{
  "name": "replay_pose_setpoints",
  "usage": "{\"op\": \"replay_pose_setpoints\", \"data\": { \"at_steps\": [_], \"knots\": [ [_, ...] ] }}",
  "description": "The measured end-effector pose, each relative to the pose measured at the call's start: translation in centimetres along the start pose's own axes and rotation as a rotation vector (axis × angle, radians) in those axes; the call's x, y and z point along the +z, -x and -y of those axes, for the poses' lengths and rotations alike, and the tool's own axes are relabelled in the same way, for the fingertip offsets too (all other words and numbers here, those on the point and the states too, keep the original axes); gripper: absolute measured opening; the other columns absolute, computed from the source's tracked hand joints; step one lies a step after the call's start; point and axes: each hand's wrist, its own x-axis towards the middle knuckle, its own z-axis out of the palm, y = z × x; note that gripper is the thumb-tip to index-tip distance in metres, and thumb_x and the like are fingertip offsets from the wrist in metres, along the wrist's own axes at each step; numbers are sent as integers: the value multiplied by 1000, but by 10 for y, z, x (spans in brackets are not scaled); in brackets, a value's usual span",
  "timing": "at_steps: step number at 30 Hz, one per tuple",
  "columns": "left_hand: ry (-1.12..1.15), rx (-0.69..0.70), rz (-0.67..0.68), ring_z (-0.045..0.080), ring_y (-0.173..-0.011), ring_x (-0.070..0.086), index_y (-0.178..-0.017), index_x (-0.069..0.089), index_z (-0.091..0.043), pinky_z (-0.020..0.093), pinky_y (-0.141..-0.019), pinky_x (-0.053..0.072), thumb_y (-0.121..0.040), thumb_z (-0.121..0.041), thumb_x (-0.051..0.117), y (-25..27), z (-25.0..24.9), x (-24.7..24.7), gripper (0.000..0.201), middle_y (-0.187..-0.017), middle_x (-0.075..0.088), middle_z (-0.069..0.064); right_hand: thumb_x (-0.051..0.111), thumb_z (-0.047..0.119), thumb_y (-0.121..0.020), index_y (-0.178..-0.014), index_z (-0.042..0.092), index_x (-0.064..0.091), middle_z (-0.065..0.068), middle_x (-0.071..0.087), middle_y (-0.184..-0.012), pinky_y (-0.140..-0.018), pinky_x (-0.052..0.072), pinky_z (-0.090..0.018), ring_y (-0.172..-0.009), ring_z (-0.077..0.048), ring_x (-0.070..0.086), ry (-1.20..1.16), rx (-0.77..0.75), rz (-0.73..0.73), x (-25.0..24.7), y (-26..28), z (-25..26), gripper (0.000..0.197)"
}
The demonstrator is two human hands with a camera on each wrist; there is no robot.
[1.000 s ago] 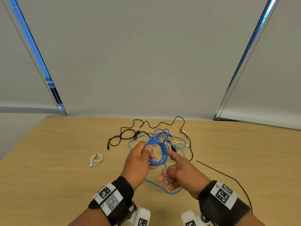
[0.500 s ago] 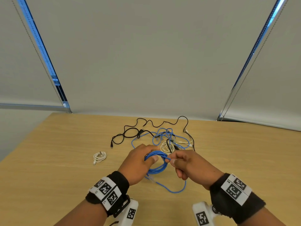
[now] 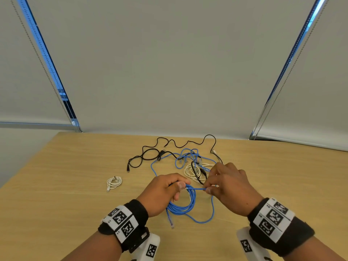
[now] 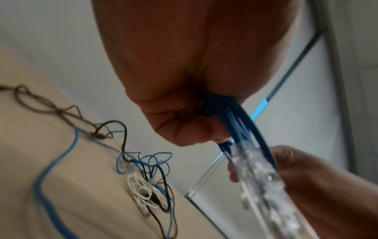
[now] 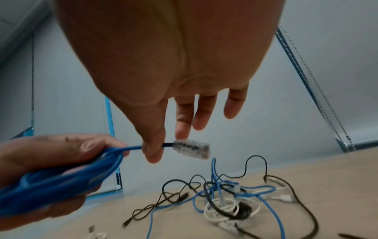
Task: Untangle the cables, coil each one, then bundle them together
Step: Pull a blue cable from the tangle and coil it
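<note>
Blue cable coil [image 3: 181, 204] is gripped in left hand [image 3: 162, 193], at 6 o'clock of the tangle [image 3: 192, 162]. Since half a second ago, its plug end [image 5: 191, 148] has been drawn out toward 3 o'clock, pinched by right hand [image 3: 228, 187]. Likely the securing wrap; other cables remain tangled.

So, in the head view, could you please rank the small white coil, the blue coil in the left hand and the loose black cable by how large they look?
1. loose black cable, widest sprawl
2. blue coil, nearer the camera, so its true size is unsure
3. small white coil
</note>
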Motion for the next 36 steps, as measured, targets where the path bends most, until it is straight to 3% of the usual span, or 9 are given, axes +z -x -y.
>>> {"op": "replay_pose_setpoints", "data": {
  "at_steps": [3, 6, 10, 13, 16, 19, 22, 29, 36],
  "knots": [
    [138, -9, -49, 7, -60, 54, -103, 74, -34, 21, -62, 47, -106, -19, 49, 3, -1, 4, 30, -61, 59, -6, 62, 29, -95, -92, 31, 70, 17, 60, -92, -83, 47, -32, -89, -3, 54, -245, -56, -11, 12, 5, 6, 9],
    [186, 26, -95, 8, -61, 52, -106, 72, -37, 21, -63, 46, -106, -22, 48, 5, -2, 8, 28, -61, 56, -6, 64, 12, -95, -83, 26, 74, 7, 72, -79, -72, 56, -27, -74, -5, 66, -819, 136, -94, 24, 9, 17, 21],
    [100, 142, -165, 5, -61, 50, -110, 69, -44, 19, -62, 45, -106, -25, 47, 7, -8, 16, 28, -63, 55, -11, 60, 3, -96, -98, 5, 73, -17, 73, -92, -69, 59, -33, -80, -24, 73, -1709, 335, -96, 29, 11, 39, 14],
    [-1, 268, -243, 4, -69, 59, -115, 70, -37, 19, -67, 48, -103, -28, 49, 6, -13, 18, 26, -81, 69, -14, 55, 0, -97, -113, 4, 66, -24, 71, -97, -67, 61, -36, -78, -30, 73, -1990, 418, -94, 30, 11, 47, 20],
    [-91, 307, -364, 3, -97, 68, -115, 72, -29, 13, -83, 49, -102, -25, 51, 3, -13, 17, 25, -104, 73, -19, 53, 11, -101, -116, 5, 65, -22, 73, -103, -72, 61, -37, -81, -28, 73, -1942, 435, -66, 33, 14, 51, 20],
    [-204, 280, -444, 1, -72, 63, -118, 66, -36, 16, -66, 47, -103, -30, 51, 3, -8, 14, 22, -78, 68, -14, 53, 27, -102, -110, 9, 69, -17, 75, -106, -83, 55, -38, -87, -23, 72, -1726, 390, -83, 37, 17, 54, 26],
    [-186, 135, -436, 10, -57, 55, -108, 58, -42, 28, -58, 46, -101, -39, 53, 4, -6, 15, 9, -63, 59, -2, 66, 24, -95, -97, 12, 70, -10, 77, -96, -76, 56, -32, -81, -18, 72, -1414, 315, -95, 35, 15, 55, 13],
    [479, -96, -70, 22, -96, 70, -77, 73, -16, 32, -73, 56, -94, -26, 66, 12, -11, 0, 21, -76, 70, 6, 70, 18, -89, -104, 11, 72, -15, 75, -92, -72, 58, -35, -78, -24, 69, -1424, 247, -70, 31, 8, 28, 17],
    [485, -297, 47, 19, -90, 70, -94, 71, -1, 33, -74, 58, -100, -16, 61, 24, 14, -2, 19, -87, 72, 8, 65, 13, -96, -102, 15, 70, -7, 74, -83, -68, 58, -36, -71, -16, 65, -1184, 322, 34, 68, -1, 25, 9]
  ]
}}
